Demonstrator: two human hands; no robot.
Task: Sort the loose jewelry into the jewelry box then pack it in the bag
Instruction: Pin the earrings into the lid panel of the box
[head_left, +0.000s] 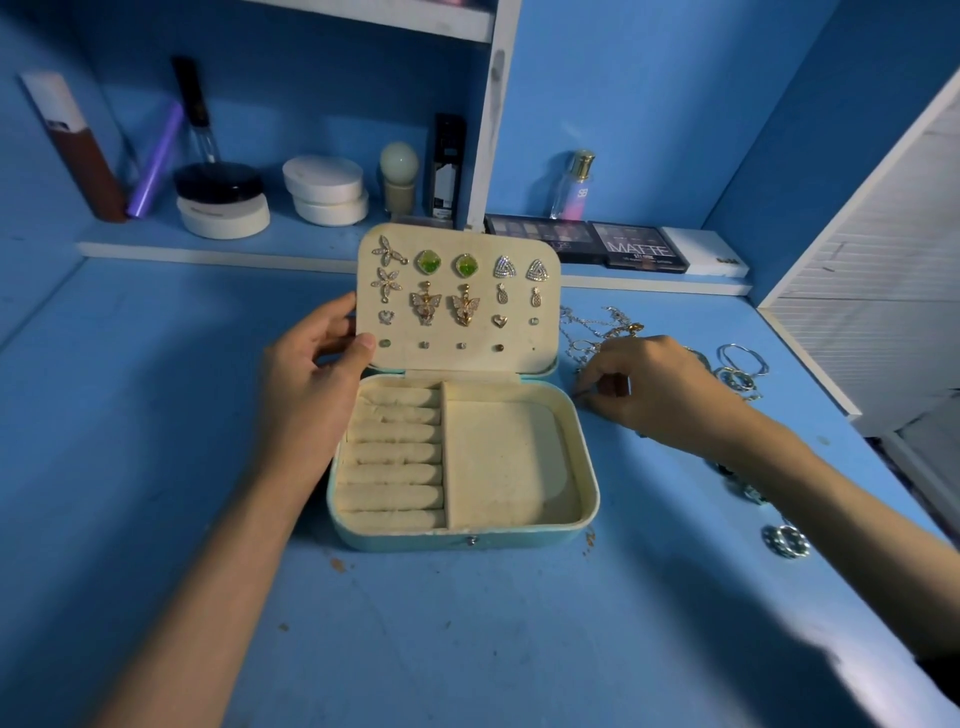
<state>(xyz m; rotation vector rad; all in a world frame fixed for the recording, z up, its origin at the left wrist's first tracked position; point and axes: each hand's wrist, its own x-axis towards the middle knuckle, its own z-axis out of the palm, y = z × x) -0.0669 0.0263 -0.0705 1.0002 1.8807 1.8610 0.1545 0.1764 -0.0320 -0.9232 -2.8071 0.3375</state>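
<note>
One pale-teal jewelry box (415, 540) is sitting open on the blue counter (467, 623). The left hand (311, 384) is gripping the upright lid (467, 236) at its edge, thumb (366, 343) pressing the cream lining. Two green square earrings (427, 262), two gold butterflies (425, 306) and two triangular studs (505, 267) are sparkling there. Seven padded rolls (395, 454) are lying beside one flat tray (504, 457). The right hand (660, 389) is curling its fingers down beside tangled chains (597, 325); whether they are pinching anything cannot be told. One silver ring (787, 541) is lying apart.
</note>
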